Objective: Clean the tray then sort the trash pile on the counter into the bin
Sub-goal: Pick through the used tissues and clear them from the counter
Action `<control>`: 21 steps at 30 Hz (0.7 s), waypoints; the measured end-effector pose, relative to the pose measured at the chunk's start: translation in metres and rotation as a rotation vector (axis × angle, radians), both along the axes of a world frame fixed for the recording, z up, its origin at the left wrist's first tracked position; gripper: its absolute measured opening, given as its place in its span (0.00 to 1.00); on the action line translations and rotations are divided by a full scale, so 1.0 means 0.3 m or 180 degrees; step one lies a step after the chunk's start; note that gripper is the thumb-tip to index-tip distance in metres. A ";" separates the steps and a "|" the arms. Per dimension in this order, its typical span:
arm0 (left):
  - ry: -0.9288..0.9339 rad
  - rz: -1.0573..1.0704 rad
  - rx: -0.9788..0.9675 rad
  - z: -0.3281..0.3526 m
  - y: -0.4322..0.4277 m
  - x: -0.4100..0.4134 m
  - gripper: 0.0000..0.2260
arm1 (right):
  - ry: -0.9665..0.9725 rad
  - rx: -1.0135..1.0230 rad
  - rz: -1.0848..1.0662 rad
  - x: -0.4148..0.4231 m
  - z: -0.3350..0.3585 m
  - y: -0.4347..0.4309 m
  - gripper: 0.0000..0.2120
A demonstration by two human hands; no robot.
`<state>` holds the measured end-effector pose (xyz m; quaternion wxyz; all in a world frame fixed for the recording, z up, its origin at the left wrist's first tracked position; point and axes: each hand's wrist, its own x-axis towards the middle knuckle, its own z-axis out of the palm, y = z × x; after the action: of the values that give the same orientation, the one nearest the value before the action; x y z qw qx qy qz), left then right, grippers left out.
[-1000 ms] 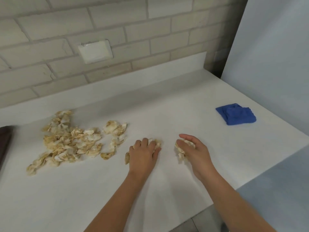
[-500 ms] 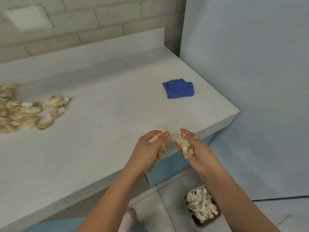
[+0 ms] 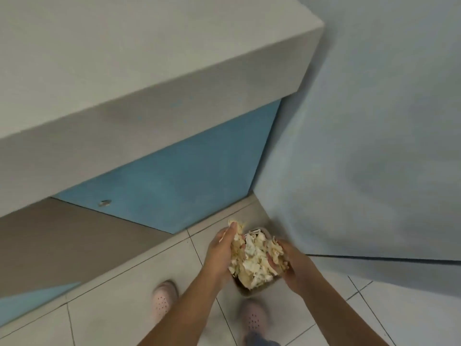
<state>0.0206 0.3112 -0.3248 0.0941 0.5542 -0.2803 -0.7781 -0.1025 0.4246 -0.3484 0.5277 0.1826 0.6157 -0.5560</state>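
A small bin (image 3: 262,288) stands on the tiled floor, filled with pale dry scraps (image 3: 254,260). My left hand (image 3: 220,253) hangs over its left side, fingers curled round a clump of scraps (image 3: 235,245). Over the bin's right side, my right hand (image 3: 290,267) grips another clump of scraps (image 3: 274,252). Both hands are close together just above the bin's opening. The tray and the pile on the counter are out of view.
The white counter (image 3: 149,58) fills the upper left, its corner at the top right. Below it is a blue cabinet front (image 3: 174,176). A pale wall panel (image 3: 374,146) rises on the right. My two feet in pink shoes (image 3: 163,300) stand by the bin.
My view swung down from the countertop to the floor. Both hands carried their scraps off the counter edge and down to just above the bin.
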 end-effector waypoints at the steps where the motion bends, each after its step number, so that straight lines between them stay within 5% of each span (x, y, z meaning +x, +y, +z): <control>1: -0.0107 -0.0057 -0.0023 -0.113 0.021 -0.020 0.15 | 0.0030 0.0196 0.0043 -0.002 -0.107 0.034 0.06; 8: -0.0669 -0.0868 -0.1246 -0.765 0.130 -0.112 0.18 | 0.0759 0.0912 0.0507 -0.002 -0.640 0.098 0.12; 11: -0.0988 -0.2042 -0.2286 -0.975 0.157 -0.086 0.25 | 0.1364 0.0998 0.1279 0.027 -0.819 0.094 0.22; 14: -0.1432 -0.3617 -0.3289 -1.061 0.215 -0.008 0.27 | 0.2058 0.1100 0.2225 0.083 -0.898 0.146 0.29; 18: -0.1521 -0.3746 -0.4202 -1.040 0.306 0.086 0.25 | 0.3213 0.0899 0.2926 0.152 -0.876 0.237 0.27; 21: -0.1411 -0.4121 -0.4122 -1.063 0.378 0.134 0.27 | 0.3194 0.0970 0.3804 0.157 -0.907 0.271 0.31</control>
<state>0.0607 0.4247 -0.6436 -0.1224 0.2659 -0.9233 -0.2486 -0.0554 0.5059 -0.6206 0.3655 -0.3807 0.8430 -0.1043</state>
